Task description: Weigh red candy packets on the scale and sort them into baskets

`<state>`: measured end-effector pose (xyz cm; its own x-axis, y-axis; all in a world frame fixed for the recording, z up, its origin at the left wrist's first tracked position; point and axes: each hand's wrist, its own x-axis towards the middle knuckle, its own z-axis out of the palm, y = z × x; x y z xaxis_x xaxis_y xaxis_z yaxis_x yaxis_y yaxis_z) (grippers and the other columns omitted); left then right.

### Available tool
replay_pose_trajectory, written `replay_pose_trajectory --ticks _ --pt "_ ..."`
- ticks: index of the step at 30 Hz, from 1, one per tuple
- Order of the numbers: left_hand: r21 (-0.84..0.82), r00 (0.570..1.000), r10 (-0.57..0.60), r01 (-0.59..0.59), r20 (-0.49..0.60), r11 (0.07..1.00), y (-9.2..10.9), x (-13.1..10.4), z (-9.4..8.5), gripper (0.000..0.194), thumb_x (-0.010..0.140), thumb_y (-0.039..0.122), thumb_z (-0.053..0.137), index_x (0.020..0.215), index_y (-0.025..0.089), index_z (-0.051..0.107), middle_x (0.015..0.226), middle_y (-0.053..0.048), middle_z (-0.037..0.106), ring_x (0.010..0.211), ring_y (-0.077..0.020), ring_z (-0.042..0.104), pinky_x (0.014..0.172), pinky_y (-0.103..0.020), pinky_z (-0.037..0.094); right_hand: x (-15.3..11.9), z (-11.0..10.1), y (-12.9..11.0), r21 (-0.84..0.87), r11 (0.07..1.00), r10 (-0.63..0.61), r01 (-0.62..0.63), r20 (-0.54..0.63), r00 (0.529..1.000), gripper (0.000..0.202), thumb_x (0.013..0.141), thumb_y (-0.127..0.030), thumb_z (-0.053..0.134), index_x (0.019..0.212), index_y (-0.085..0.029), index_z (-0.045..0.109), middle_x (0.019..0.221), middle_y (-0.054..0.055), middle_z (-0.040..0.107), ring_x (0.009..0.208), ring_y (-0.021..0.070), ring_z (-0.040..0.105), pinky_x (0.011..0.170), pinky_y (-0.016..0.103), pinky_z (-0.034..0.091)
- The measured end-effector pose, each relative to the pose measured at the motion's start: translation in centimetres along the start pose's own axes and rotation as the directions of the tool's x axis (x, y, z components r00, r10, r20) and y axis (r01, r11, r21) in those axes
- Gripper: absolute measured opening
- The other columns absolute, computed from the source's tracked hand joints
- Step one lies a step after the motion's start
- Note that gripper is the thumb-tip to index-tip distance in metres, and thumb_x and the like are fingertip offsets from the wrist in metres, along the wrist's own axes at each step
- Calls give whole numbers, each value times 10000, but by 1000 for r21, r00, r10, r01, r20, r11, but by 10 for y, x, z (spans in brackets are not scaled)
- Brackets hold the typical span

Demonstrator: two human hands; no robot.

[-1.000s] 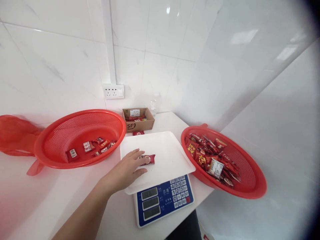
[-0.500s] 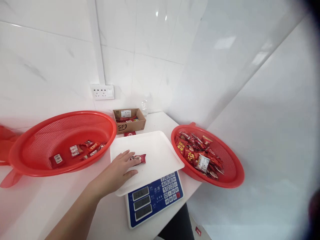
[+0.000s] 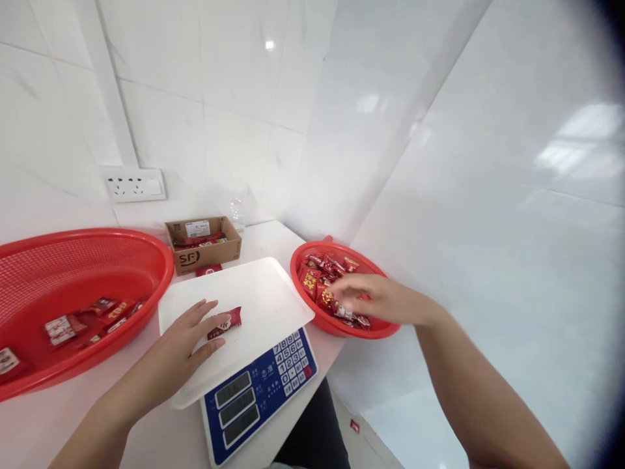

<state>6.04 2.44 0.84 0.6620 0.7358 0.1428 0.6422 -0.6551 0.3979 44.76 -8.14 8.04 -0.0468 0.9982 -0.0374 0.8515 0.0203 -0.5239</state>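
Note:
My left hand (image 3: 193,342) rests over the white tray (image 3: 258,293) of a weighing scale (image 3: 261,384), fingers spread. A small dark red snack packet (image 3: 233,319) lies on the tray beneath its fingertips, partly covered by a finger. Over the right red basket (image 3: 364,257) hovers my right hand (image 3: 364,294), slightly blurred, its thumb apart from its bent fingers and nothing visible between them. Under that hand the basket holds a heap of red snack packets (image 3: 310,281), some hidden by the hand.
At left stands a larger red basket (image 3: 156,251) with several packets inside. A cardboard box (image 3: 209,254) of packets sits behind the tray, beside a clear plastic bottle (image 3: 237,213). One packet (image 3: 209,270) lies by the box; another (image 3: 355,426) is on the floor.
My right hand has come into view over the right basket. The view has turned right, shifting things leftward. My left hand stays over the packet on the tray.

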Motion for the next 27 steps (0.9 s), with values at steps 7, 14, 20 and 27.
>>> replay_pose_trajectory --ticks 7,14,20,27 --pt "36 1000 4 -3 -20 999 -8 -1 5 413 876 470 411 1270 375 493 1427 12 391 1301 -280 362 986 -445 415 24 21 83 -310 822 509 -477 29 860 850 589 -285 751 1348 -150 393 1289 169 519 1169 346 485 955 417 399" --pt "19 1000 2 -2 31 1000 -5 -1 5 428 874 476 404 1282 367 476 1426 11 394 1314 -257 343 1022 -438 378 28 27 77 -222 874 427 -433 -76 901 522 737 -109 496 1252 -191 470 1211 112 591 1084 274 559 897 379 432" --pt "25 1000 -11 11 11 1000 -6 -1 0 420 874 462 409 1276 362 481 1416 1 408 1289 -260 385 997 -427 408 25 16 58 104 952 304 -287 -264 915 503 730 -132 489 1222 -235 479 1251 32 568 1092 221 555 904 337 443" --pt "16 1000 0 0 1 1000 -2 -1 -5 419 879 467 405 1266 335 495 1413 -11 414 1302 -254 365 1020 -420 384 30 24 14 204 952 289 -226 -364 885 503 798 -187 479 1294 -241 418 1336 41 491 1169 219 497 978 364 399"
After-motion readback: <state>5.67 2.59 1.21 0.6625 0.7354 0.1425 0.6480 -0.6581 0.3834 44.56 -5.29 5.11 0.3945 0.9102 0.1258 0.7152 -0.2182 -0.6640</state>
